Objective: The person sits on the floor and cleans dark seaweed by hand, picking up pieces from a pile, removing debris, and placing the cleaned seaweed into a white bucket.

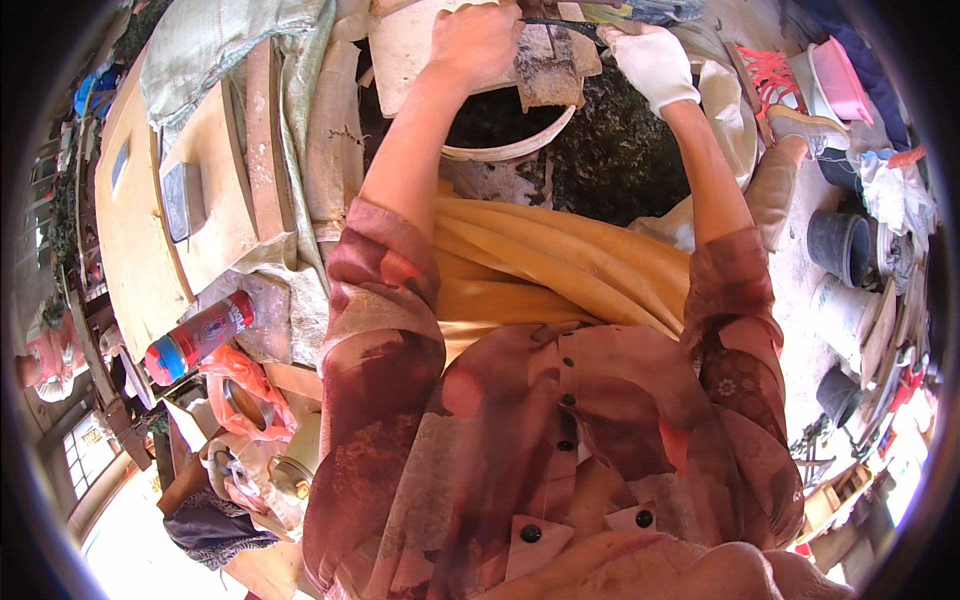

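My left hand (476, 46), bare and closed, holds one end of a thin dark strip (562, 24) at the top of the view. My right hand (651, 66), in a white glove, grips the strip's other end. Below and between them, a stained, worn piece of board or cloth (551, 79) hangs over a pale round tub (517, 150) with a dark inside. Right of the tub, beneath my gloved hand, lies a heap of dark, wet-looking material (615, 150); its kind is unclear. An ochre cloth (540, 255) covers my lap.
Wooden boards (210, 187) and a pale woven sack (217, 52) stand at the left, above a red bottle (199, 337) and an orange plastic bag (259, 405). At the right are a person's shoe (806, 129), a pink basin (840, 79) and several buckets (838, 244).
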Tool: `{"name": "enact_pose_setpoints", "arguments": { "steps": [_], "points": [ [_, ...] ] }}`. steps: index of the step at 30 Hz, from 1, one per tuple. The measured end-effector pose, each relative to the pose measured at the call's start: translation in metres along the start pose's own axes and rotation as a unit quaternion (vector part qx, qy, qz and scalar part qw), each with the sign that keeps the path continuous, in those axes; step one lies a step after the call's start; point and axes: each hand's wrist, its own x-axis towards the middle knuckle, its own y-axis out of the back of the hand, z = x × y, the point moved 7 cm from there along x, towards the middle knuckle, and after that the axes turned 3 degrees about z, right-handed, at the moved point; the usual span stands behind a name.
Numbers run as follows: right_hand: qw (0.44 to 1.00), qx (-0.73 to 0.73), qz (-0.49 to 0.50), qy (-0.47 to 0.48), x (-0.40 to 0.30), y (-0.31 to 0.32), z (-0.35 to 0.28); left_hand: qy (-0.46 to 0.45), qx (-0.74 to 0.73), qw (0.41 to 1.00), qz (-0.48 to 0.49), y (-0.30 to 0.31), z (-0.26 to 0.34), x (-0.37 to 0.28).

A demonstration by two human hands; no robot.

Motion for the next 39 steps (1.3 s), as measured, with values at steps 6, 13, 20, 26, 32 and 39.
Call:
{"name": "enact_pose_setpoints", "arguments": {
  "steps": [6,13,20,26,32,39],
  "points": [
    [0.981,-0.033,-0.151,-0.12,-0.013,-0.003,-0.014,0.099,0.046,0.98,-0.164,-0.058,-0.027,0.002],
    [0.881,0.318,-0.195,-0.29,-0.076,0.02,0.006,0.053,0.033,0.981,-0.181,-0.02,0.001,-0.015],
    [0.836,0.444,-0.242,-0.212,-0.088,0.07,-0.079,-0.036,-0.271,0.959,-0.077,-0.024,0.07,-0.011],
    [0.852,0.407,-0.271,-0.186,-0.095,0.085,-0.031,0.05,-0.498,0.862,-0.08,-0.021,0.041,-0.002],
    [0.933,0.356,0.003,0.059,-0.088,0.095,-0.009,-0.008,-0.544,0.758,-0.359,-0.005,0.127,-0.052],
    [0.608,0.709,-0.276,-0.226,-0.151,0.026,-0.078,-0.294,-0.253,0.92,0.058,0.015,0.121,-0.04]
  ]
}}
